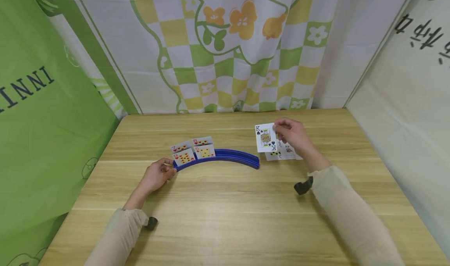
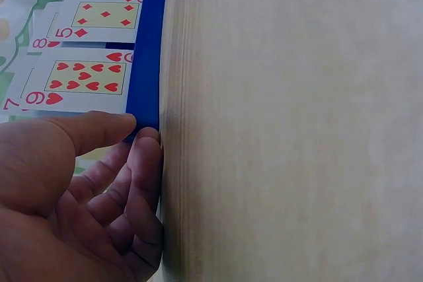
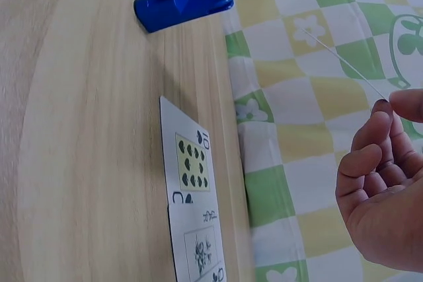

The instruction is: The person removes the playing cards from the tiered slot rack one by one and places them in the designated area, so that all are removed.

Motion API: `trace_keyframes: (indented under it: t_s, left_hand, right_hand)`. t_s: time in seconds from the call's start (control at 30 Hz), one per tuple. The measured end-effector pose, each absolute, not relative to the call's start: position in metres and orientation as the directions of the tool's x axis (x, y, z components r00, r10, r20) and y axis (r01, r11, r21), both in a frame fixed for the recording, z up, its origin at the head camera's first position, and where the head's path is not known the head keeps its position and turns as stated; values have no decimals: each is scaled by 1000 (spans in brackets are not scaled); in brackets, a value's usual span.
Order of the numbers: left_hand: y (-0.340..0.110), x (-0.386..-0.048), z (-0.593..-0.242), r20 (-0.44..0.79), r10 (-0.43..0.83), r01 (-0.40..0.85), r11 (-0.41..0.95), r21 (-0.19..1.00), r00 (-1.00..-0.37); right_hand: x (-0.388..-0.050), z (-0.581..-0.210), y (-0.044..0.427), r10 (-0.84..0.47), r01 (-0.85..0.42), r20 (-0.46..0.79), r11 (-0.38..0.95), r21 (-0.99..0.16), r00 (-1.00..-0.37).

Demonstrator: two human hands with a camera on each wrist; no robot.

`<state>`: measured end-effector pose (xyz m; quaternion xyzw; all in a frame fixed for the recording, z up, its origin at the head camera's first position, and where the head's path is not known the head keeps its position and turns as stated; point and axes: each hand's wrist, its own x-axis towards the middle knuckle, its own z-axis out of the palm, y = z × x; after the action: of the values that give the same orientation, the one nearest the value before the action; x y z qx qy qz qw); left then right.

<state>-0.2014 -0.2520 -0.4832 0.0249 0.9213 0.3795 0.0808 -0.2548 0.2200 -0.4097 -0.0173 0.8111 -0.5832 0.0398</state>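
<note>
A blue curved card holder [image 1: 228,155] stands on the table with two pairs of cards upright at its left part: the nine of hearts [image 1: 184,157] before a seven, and the five of diamonds [image 1: 205,152] before an eight. The left hand [image 1: 157,175] pinches the holder's left end between thumb and fingers, as the left wrist view [image 2: 99,183] also shows. Raised beside the holder's right end, the king of spades [image 1: 266,137] is pinched by the right hand [image 1: 294,136]. Edge-on in the right wrist view, that card [image 3: 344,61] is a thin line.
Under the right hand, a ten of spades [image 3: 192,163] and a joker-like card [image 3: 199,250] lie overlapping on the wooden table [image 1: 218,219]. A patterned curtain [image 1: 225,78] hangs behind the table's back edge, with a green cloth [image 1: 52,121] at the left.
</note>
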Motion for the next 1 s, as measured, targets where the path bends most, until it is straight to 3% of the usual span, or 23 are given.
trace_keyframes:
  t_s: [1.0]
  left_hand:
    - [-251,-201,-483,-132,112,-13,713,701,-985]
  right_hand:
    - [-250,-409,254,-18,75,-83,275,-959,-996]
